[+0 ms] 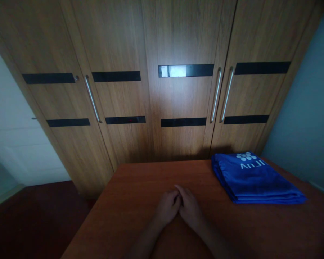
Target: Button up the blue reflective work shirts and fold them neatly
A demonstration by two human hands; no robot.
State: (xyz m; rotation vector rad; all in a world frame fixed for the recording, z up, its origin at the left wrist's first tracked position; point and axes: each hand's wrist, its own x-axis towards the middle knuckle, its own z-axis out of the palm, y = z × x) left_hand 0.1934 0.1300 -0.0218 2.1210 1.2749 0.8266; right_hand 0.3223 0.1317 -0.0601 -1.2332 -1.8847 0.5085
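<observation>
My left hand and my right hand rest together on the reddish-brown wooden table, touching at the fingers. Both are closed, with the fingers curled in against each other and the right thumb side uppermost. No object shows in either hand, though the inner fingers are partly hidden. To the right of my right hand, apart from it, lies a folded blue cloth with white lettering and a cluster of white dots printed on it.
Behind the table stands a wooden wardrobe with closed doors, dark strips and long metal handles. A white door is at the left, a pale wall at the right. Dark red floor shows beyond the table's left edge.
</observation>
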